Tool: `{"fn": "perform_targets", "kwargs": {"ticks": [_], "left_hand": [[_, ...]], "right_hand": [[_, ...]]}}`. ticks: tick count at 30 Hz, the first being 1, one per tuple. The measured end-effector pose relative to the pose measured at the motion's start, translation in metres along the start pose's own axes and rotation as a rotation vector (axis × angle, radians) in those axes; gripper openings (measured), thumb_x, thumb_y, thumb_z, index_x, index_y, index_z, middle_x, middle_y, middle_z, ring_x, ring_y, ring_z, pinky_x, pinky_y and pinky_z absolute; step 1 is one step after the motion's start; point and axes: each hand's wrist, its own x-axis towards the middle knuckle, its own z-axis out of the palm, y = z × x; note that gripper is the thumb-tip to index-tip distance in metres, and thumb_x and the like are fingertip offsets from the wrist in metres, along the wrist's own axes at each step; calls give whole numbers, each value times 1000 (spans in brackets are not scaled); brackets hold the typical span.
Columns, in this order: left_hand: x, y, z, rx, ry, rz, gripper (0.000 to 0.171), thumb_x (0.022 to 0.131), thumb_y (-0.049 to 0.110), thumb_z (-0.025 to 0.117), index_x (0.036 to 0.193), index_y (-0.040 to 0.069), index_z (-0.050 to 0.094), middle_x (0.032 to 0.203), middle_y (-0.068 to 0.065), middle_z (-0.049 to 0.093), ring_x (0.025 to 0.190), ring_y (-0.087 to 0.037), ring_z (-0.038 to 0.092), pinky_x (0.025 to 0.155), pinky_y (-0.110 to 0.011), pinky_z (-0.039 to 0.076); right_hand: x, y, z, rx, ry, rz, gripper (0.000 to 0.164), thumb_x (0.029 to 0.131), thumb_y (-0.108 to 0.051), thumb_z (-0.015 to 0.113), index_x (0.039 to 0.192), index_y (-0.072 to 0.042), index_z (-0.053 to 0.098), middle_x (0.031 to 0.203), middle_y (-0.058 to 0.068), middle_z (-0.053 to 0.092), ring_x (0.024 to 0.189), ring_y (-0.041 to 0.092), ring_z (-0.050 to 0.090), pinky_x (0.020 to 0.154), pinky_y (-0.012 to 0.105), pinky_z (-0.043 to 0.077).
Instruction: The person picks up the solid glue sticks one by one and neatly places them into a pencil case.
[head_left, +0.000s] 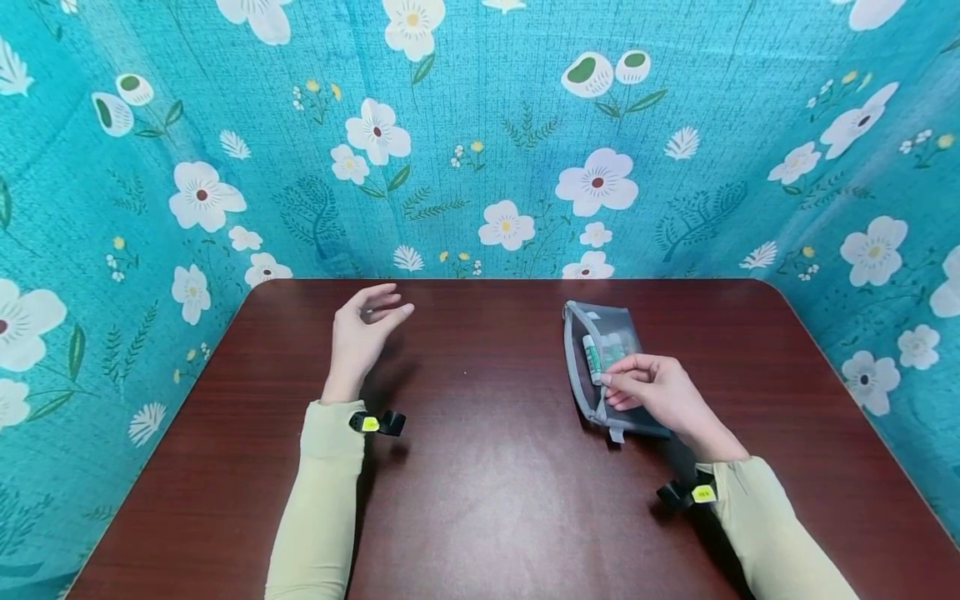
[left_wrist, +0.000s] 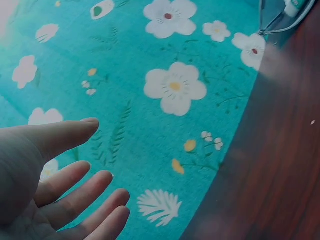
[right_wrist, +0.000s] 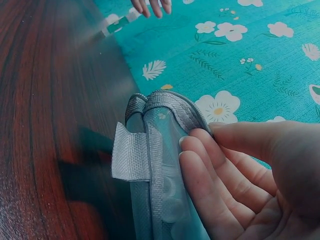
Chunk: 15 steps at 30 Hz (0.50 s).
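A grey mesh zipper pouch [head_left: 573,371] lies right of the table's middle, its zipped mouth spread apart and facing left. Inside it, a white-and-green tube [head_left: 592,360] shows near the opening, with other tubes seen dimly through the mesh. My right hand [head_left: 663,392] pinches one edge of the mouth between thumb and fingers; the right wrist view shows this grip on the zipper band [right_wrist: 175,107] up close. My left hand [head_left: 357,337] hovers over the table's left side, holding nothing, its fingers loosely bent and thumb apart. The pouch's far contents are hidden.
The dark reddish-brown table [head_left: 480,483] reaches back to a turquoise flowered cloth [head_left: 465,150] hanging behind and on both sides. A grey fabric tab [right_wrist: 131,155] sticks out from the pouch's near end. Black straps [head_left: 390,423] sit on both wrists.
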Motion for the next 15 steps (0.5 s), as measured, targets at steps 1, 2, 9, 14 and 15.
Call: {"fn": "perform_targets", "kwargs": {"ticks": [1,2,9,14,15], "left_hand": [[0,0,-2,-3,10,-4,50,88,31,84,130,9,69,118,-11,72,105,-26,70,85,-32,57],[1,1,-4,-7,20,-7,49,88,31,84,130,10,69,118,-11,72,106,-27,69,81,-29,57],[4,-2,-14,-92,91,16,44,88,19,84,127,6,70,119,-17,71,111,-34,67,92,-27,54],[7,-5,-19,-122,153,29,42,87,17,84,125,4,71,118,-20,70,109,-27,67,95,-30,53],[7,-5,-20,-117,162,32,43,87,18,84,125,4,71,118,-19,70,108,-25,67,97,-32,53]], "right_hand": [[0,0,0,0,-1,1,36,95,-21,76,111,9,68,90,20,73,75,28,73,72,38,62],[0,0,0,2,-1,2,36,95,-21,76,111,9,68,90,20,74,75,28,73,72,38,62],[1,1,0,4,2,6,35,94,-21,77,111,9,68,89,20,73,74,28,73,72,38,62],[0,0,0,2,2,5,36,94,-21,77,111,9,68,89,20,73,74,28,73,72,38,62],[0,0,0,2,2,3,36,94,-21,77,111,9,68,89,20,73,74,28,73,72,38,62]]}}
